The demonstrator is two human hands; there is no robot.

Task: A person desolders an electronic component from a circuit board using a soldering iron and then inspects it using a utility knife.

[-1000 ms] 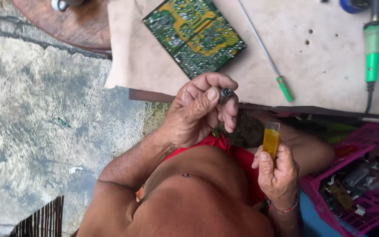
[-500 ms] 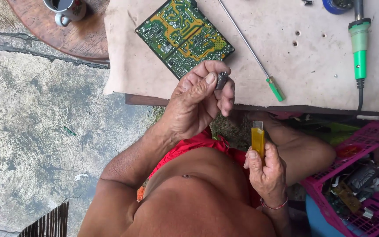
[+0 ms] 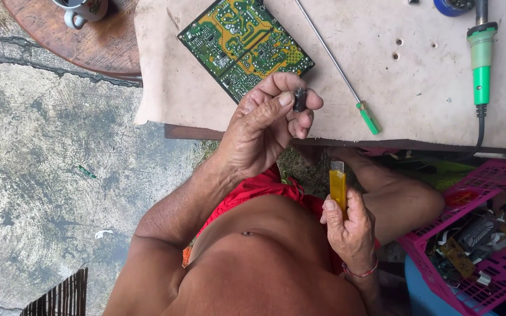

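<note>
Workbench: green circuit board flat, long-shaft screwdriver beside it, soldering iron at far edge. Left hand closed, pinching 1 small dark cylindrical component above bench edge. Right hand gripping yellow utility knife, tip up. Risk: component slips from fingertips; blade near thigh.

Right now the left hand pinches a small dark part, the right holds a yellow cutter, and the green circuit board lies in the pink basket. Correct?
Not quite. The head view shows the green circuit board lying on the table, not in the pink basket. The left hand does pinch the small dark part, and the right hand holds the yellow cutter.
</note>
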